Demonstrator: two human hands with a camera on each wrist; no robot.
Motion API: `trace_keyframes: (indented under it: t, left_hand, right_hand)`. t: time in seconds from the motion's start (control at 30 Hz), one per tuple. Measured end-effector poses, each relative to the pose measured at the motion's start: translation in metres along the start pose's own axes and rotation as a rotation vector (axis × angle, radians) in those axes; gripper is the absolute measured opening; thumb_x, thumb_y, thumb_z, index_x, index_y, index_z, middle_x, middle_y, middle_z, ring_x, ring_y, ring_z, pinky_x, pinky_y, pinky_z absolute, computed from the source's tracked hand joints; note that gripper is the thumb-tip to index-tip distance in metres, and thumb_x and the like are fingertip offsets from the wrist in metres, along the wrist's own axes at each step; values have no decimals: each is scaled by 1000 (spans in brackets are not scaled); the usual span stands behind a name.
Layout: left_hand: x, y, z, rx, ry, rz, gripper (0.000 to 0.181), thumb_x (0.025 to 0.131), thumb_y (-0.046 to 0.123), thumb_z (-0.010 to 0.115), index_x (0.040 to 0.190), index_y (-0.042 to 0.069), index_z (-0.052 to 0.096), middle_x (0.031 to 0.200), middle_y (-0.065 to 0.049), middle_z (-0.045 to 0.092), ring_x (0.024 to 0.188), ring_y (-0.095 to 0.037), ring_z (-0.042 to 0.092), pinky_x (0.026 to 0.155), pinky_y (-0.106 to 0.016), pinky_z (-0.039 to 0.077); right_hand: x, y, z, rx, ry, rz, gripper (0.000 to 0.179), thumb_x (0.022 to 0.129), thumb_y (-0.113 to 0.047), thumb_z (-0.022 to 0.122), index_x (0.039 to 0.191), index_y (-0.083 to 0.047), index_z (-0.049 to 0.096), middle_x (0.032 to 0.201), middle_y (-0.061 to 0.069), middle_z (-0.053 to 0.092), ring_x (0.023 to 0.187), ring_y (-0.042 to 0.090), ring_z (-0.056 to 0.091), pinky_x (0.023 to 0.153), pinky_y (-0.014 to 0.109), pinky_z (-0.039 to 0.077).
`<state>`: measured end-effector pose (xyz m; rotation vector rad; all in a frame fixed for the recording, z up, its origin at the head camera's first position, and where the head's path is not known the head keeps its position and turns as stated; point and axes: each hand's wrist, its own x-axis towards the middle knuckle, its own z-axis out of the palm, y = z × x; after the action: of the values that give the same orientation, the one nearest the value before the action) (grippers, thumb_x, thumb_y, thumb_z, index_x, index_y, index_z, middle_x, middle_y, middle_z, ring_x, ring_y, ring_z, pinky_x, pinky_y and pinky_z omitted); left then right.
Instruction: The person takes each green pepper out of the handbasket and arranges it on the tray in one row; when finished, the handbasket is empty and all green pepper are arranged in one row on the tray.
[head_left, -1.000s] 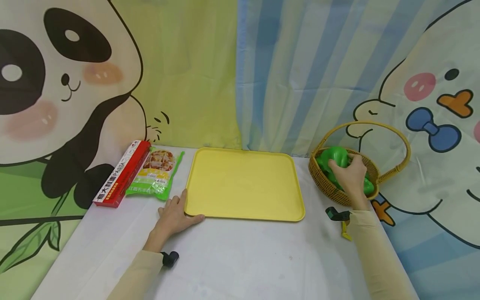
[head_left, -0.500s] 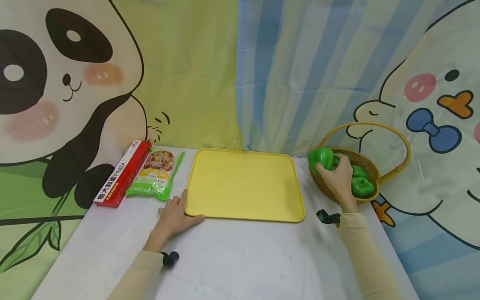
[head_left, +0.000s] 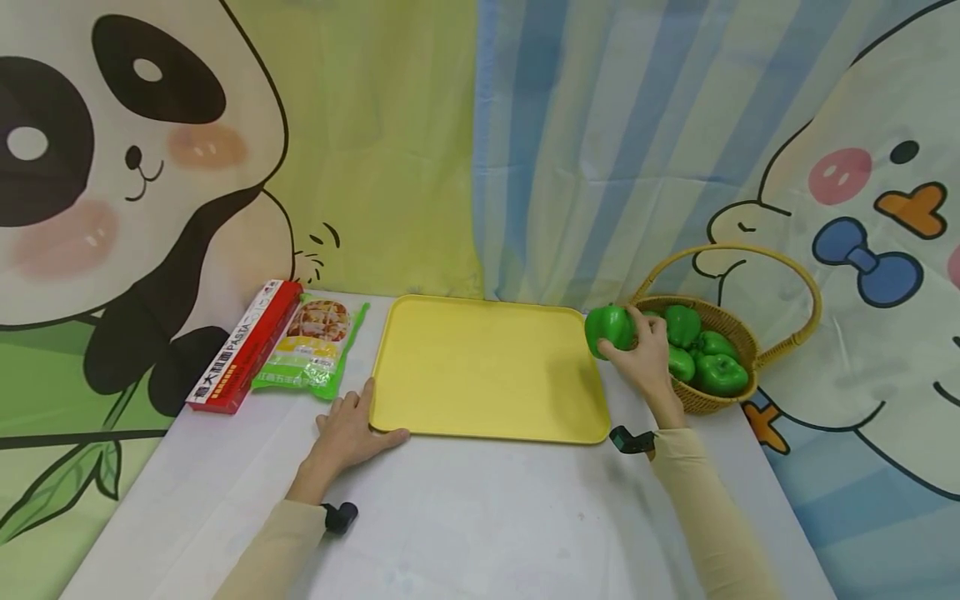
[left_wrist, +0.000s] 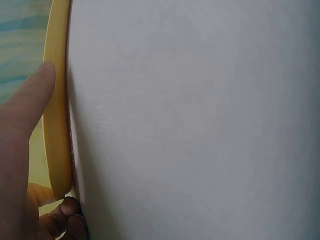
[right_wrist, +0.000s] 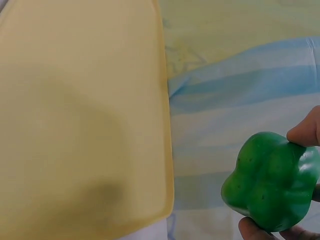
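Observation:
My right hand (head_left: pixel 645 354) holds a glossy green bell pepper (head_left: pixel 609 328) between thumb and fingers. In the head view it overlaps the back right corner of the yellow tray (head_left: pixel 487 371); in the right wrist view the pepper (right_wrist: pixel 272 182) appears beside the tray's rim (right_wrist: pixel 167 125). At the tray's front left corner rests my left hand (head_left: pixel 348 437), thumb stretched along the front rim and fingers spread by the left rim. The left wrist view has the thumb (left_wrist: pixel 37 95) against the rim (left_wrist: pixel 59 125), some fingertips bent near the corner.
Right of the tray stands a wicker basket (head_left: pixel 693 404) with a tall arched handle, holding several green peppers (head_left: pixel 718 375). On the left lie a red pasta box (head_left: pixel 243 350) and a green-and-yellow food packet (head_left: pixel 311 346). A printed curtain (head_left: pixel 540 167) closes off the back.
My right hand has lifted the pepper out of the basket and carried it left to the tray's right edge, uncovering the other peppers. The left hand and tray have stayed put.

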<state>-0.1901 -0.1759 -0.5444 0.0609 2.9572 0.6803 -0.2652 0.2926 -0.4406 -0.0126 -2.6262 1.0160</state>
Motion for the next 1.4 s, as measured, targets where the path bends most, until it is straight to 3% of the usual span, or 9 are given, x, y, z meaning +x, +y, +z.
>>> trace_keyframes:
  t: [0.27, 0.53, 0.83, 1.03, 1.17, 1.4]
  left_hand:
    - [-1, -1, 0, -6, 14, 7, 125, 73, 76, 72, 160, 2, 19, 124, -22, 52, 101, -32, 43, 78, -49, 31]
    - [-1, 0, -1, -10, 6, -3, 125, 74, 74, 72, 160, 2, 18, 123, -22, 52, 102, -33, 43, 80, -52, 32]
    - [-1, -1, -1, -16, 5, -4, 125, 74, 74, 72, 160, 2, 17, 122, -22, 51, 102, -33, 42, 79, -50, 30]
    - [-1, -1, 0, -10, 2, -5, 125, 74, 75, 71, 160, 3, 17, 122, -21, 51, 101, -32, 42, 77, -48, 29]
    - [0, -1, 0, -8, -1, -5, 125, 73, 76, 71, 160, 4, 17, 122, -21, 51, 102, -32, 42, 77, -48, 30]
    - [1, -1, 0, -5, -4, -9, 126, 73, 78, 70, 161, 5, 17, 121, -20, 51, 102, -31, 42, 77, -47, 29]
  right_hand:
    - [-3, -6, 16, 51, -45, -66, 71, 85, -30, 75, 146, -10, 45, 137, 29, 34, 110, 46, 50, 85, 58, 53]
    - [-5, -12, 29, 145, -72, -134, 76, 80, -20, 81, 143, -2, 43, 136, 30, 35, 116, 45, 50, 93, 60, 53]
    - [-9, -18, 46, 164, -139, -109, 84, 79, -20, 84, 144, 0, 34, 140, 27, 41, 123, 45, 53, 98, 57, 51]
    - [-11, -22, 62, 104, -198, -129, 96, 78, -25, 86, 152, -1, 29, 145, 27, 34, 125, 43, 47, 96, 58, 52]
    - [-13, -23, 72, 70, -253, -107, 103, 76, -27, 87, 156, -5, 26, 145, 25, 30, 128, 42, 46, 101, 60, 48]
    - [-13, -25, 86, 59, -331, -105, 92, 74, -19, 89, 148, -3, 36, 141, 24, 30, 127, 44, 46, 106, 62, 41]
